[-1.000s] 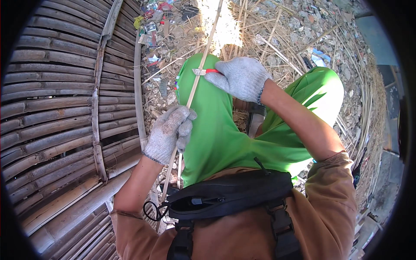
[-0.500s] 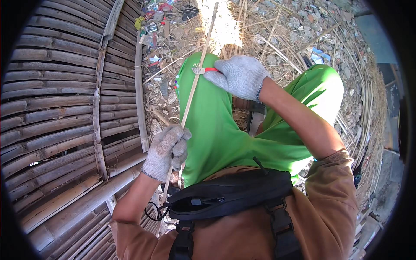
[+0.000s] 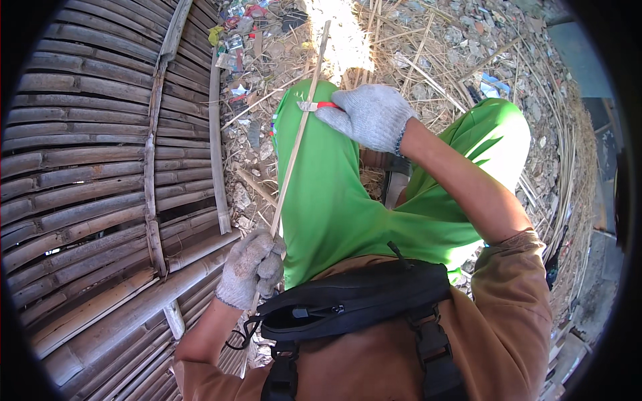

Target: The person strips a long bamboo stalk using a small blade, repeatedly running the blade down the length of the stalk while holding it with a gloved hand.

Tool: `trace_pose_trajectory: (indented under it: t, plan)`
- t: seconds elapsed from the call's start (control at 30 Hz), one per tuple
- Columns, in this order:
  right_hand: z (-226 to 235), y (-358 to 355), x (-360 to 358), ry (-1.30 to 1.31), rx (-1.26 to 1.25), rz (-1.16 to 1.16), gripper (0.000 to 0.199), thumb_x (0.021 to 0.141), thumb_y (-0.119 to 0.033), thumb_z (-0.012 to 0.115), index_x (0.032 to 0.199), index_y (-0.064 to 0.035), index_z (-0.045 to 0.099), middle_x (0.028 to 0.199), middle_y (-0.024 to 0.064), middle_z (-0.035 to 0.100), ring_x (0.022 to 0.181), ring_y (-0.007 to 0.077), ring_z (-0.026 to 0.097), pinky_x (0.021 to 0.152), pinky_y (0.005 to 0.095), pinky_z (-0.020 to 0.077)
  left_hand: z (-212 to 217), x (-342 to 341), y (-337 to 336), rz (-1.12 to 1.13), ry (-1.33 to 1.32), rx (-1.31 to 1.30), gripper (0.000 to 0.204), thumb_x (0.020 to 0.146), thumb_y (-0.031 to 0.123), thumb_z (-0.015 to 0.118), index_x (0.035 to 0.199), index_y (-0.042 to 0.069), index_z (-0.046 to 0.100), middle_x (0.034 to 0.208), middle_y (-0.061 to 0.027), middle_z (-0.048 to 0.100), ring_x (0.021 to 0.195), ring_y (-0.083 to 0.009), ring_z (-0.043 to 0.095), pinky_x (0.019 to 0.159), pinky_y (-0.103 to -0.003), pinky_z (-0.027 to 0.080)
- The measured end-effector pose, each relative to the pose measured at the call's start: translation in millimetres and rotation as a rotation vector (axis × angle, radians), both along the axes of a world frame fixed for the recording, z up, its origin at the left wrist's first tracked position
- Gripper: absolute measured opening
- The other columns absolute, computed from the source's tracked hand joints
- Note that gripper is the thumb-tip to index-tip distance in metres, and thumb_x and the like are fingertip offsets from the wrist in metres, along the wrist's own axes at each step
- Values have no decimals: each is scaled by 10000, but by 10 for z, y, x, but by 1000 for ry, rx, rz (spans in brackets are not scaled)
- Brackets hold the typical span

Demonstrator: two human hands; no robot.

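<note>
A long thin bamboo strip (image 3: 292, 165) slants over my green-covered left knee, its far tip past the knee. My left hand (image 3: 253, 266), in a grey knitted glove, is closed round the strip near its lower part, beside my thigh. In a matching glove, my right hand (image 3: 374, 117) grips a knife (image 3: 311, 106) with a red handle, most of which the fingers hide. The short metal blade lies across the strip above the knee, touching it. Pale, thin shavings show beside the blade.
A slatted bamboo platform (image 3: 87, 160) takes up the left side. Rubble, dry straw and scraps of litter (image 3: 251, 20) cover the ground ahead and to the right. A black waist bag (image 3: 354, 301) sits across my lap, partly unzipped.
My left hand has drawn back toward my body, pulling the bamboo strip with it, so its far tip sits lower. My right hand and the knife have hardly moved.
</note>
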State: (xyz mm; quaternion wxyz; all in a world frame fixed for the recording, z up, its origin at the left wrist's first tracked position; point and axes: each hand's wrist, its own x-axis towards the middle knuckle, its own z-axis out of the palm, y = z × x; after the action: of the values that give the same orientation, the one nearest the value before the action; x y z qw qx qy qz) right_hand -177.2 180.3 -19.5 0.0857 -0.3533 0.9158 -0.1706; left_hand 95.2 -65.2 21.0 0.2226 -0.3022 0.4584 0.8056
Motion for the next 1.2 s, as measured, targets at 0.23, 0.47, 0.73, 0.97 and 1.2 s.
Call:
trace_pose_trajectory:
  t: [0.23, 0.47, 0.73, 0.97, 1.2]
  plan:
    - [4, -19, 7, 10, 10, 20, 561, 1083, -608, 473, 982, -104, 698, 865, 191, 755, 831, 424, 747, 761, 560, 577, 97, 217, -47, -30, -12, -57, 336, 1080, 359, 652, 1031, 29, 614, 620, 0, 494, 456, -103, 451, 405, -256, 338]
    - [15, -17, -15, 11, 12, -4, 572, 1083, -618, 466, 984, -109, 708, 875, 192, 758, 840, 419, 750, 768, 559, 581, 27, 445, -89, -36, -3, -145, 346, 1077, 352, 651, 1032, 9, 641, 616, 17, 507, 486, -84, 456, 446, -244, 330]
    - [79, -42, 7, -7, 65, -11, 651, 1072, -660, 443, 980, -97, 758, 919, 202, 772, 890, 415, 761, 825, 555, 597, 191, 572, -144, -52, 27, -180, 338, 1075, 333, 654, 1061, -4, 655, 624, 10, 536, 507, -87, 483, 474, -254, 373]
    - [67, -1, -231, 5, 95, -85, 706, 1049, -718, 418, 1044, -116, 788, 1009, 210, 789, 985, 406, 768, 892, 549, 599, 218, 675, -160, 23, 11, -192, 296, 1058, 273, 694, 1062, -19, 645, 737, -12, 582, 559, -70, 489, 503, -242, 384]
    - [-74, 15, -361, 183, 37, -93, 639, 1059, -689, 450, 989, -120, 730, 887, 198, 766, 874, 414, 760, 778, 557, 590, 195, 586, -182, 28, 6, -122, 261, 1077, 261, 666, 1038, 3, 658, 653, -7, 548, 504, -88, 480, 472, -260, 381]
